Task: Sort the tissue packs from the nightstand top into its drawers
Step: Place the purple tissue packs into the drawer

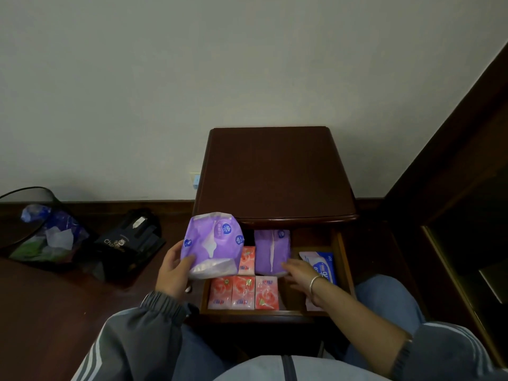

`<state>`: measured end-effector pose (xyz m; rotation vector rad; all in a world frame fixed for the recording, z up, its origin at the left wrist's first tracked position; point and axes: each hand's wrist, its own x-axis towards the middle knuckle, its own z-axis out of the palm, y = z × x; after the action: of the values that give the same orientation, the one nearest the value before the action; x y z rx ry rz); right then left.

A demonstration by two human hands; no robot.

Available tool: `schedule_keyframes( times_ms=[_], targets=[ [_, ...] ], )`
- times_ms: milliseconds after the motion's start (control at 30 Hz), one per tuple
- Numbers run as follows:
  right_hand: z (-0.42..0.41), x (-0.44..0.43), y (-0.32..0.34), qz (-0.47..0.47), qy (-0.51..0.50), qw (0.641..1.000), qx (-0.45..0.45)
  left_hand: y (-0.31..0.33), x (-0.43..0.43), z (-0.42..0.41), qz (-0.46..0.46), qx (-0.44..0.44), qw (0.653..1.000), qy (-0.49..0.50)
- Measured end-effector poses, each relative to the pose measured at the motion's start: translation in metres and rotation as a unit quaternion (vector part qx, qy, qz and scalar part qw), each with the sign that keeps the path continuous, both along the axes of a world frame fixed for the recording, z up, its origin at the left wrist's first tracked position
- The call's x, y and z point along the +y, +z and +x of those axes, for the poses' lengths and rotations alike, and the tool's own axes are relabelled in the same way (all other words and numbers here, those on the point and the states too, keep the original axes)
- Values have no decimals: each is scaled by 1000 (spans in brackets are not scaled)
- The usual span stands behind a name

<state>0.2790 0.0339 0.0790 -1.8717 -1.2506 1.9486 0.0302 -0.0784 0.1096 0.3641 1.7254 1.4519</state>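
The dark wooden nightstand (275, 171) has a bare top and its upper drawer (343, 259) pulled out. My left hand (173, 270) grips a purple tissue pack (211, 243) above the drawer's left edge. My right hand (299, 273) reaches into the drawer with straight fingers touching a second purple pack (270, 250) lying there. Several small pink tissue packs (243, 292) lie in the drawer's front left, one more (247, 259) behind them. A blue and white pack (323, 264) lies at the drawer's right, partly hidden by my wrist.
A black mesh waste bin (35, 226) with wrappers stands on the floor at the left, a black bag (129, 237) next to it. Dark wooden furniture (453, 166) rises at the right. My knees flank the drawer front.
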Motion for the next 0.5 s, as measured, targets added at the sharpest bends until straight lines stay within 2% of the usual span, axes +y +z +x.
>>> schedule_keyframes(
  times_ms=[100, 233, 300, 400, 500],
  targets=[
    [8, 0, 3, 16, 11, 1000, -19, 5, 0, 3, 1, -5, 1000, -4],
    [16, -7, 21, 87, -3, 995, -44, 15, 1, 17, 24, -7, 999, -26],
    [21, -15, 32, 74, -32, 997, 14, 19, 4, 32, 41, -20, 998, -49],
    [26, -29, 50, -19, -31, 986, 160, 17, 9, 62, 38, -41, 992, -109],
    [36, -37, 56, 3, -29, 982, 188, 12, 16, 99, 23, -17, 988, -154]
  ],
)
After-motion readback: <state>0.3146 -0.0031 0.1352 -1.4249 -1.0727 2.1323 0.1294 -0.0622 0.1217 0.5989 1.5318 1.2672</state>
